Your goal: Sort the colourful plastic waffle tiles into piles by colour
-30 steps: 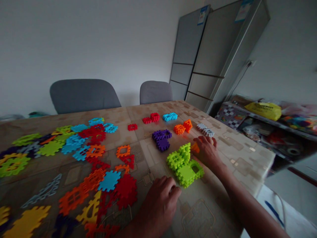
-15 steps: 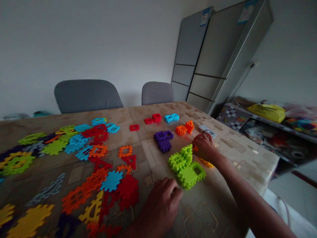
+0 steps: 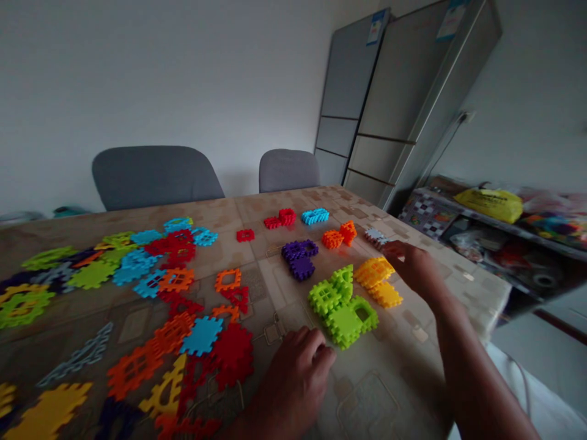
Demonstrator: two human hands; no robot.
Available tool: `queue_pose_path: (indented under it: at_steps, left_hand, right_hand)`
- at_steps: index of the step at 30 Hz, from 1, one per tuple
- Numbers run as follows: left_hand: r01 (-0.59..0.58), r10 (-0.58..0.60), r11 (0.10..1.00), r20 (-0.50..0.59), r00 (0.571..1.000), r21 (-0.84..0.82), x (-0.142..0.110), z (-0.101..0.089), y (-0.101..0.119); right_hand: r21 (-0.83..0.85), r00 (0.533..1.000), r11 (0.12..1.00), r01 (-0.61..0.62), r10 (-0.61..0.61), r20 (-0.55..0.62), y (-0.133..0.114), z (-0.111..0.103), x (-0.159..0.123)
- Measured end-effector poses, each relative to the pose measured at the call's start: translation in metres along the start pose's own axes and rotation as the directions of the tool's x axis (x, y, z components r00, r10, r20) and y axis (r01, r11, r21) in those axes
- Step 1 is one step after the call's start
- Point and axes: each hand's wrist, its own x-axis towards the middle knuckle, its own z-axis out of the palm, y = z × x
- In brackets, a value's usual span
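The right hand (image 3: 408,264), right of middle, is half curled just beside the yellow pieces (image 3: 375,272); I can't tell if it holds anything. The left hand (image 3: 298,373), bottom middle, is curled near the green pieces (image 3: 345,322); I can't see inside. Table (image 3: 463,281) shows between the right hand and the right edge.

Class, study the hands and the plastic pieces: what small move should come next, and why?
Probably the left hand should pick up the flat red notched-edge plastic plate: it lies nearby among mixed colours, while a single-colour red plastic stack stands farther away.
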Motion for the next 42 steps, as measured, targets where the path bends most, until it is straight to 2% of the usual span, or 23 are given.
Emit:
queue_pose_path:
  at_steps: [3,8,18,24,27,31,36,42]
  left_hand:
    - [0.005,-0.005,1.000,-0.017,1.000,-0.007,0.000,0.000,0.000]
    - [0.008,-0.008,1.000,-0.024,1.000,-0.006,0.000,0.000,0.001]
    - [0.010,-0.010,1.000,-0.014,1.000,-0.013,-0.001,0.002,0.001]
    - [0.008,-0.008,1.000,-0.020,1.000,-0.008,-0.001,0.000,0.001]
    - [0.004,-0.005,1.000,-0.014,1.000,-0.013,-0.001,0.000,0.001]
    - [-0.001,0.000,1.000,-0.011,1.000,-0.011,-0.001,0.001,0.000]
    - [0.004,-0.004,1.000,-0.010,1.000,-0.004,0.001,0.002,-0.001]
    - [0.002,-0.002,1.000,-0.023,1.000,0.008,0.000,0.002,-0.001]
  right_hand:
    - [0.026,0.996,0.996,-0.085,0.085,-0.001,0.010,-0.003,-0.022]
    - [0.071,0.996,0.994,-0.083,0.082,0.018,0.004,0.008,-0.049]
    - [0.034,0.994,0.994,-0.106,0.105,0.016,-0.012,0.021,-0.043]
    - [0.030,0.993,0.992,-0.119,0.119,-0.006,-0.009,0.015,-0.046]
    - [0.017,0.991,0.991,-0.129,0.130,-0.031,-0.001,0.008,-0.040]
    - [-0.006,0.991,0.992,-0.129,0.129,-0.034,0.013,0.007,-0.015]
    - [-0.004,0.993,0.995,-0.100,0.100,0.062,0.021,0.026,0.017]
    - [0.007,0.981,0.993,-0.114,0.112,0.156,0.021,0.041,0.024]
